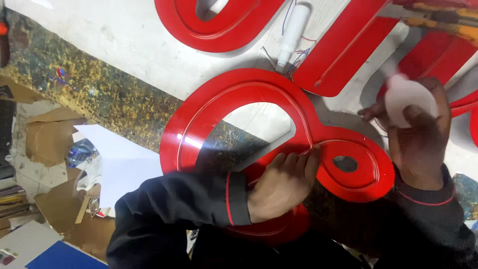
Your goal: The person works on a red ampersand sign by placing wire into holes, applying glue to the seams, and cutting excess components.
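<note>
On the white workbench [129, 45], at its speckled edge, a large red looped sign letter [209, 107] lies flat, partly overhanging. Left hand [281, 184] rests on the letter near the crossing of its two loops, fingers [298, 162] pressed flat on the face — no grasp, only a steadying press. Right hand [416, 132] is clenched around a white bottle [406, 97], blurred, held just above the letter's small loop. Judged step: working along the thin line on the face while the letter is pinned. Next move calls for a steady letter and an accurately placed bottle tip. Other red letters [343, 50] and a white tube [294, 32] lie beyond.
</note>
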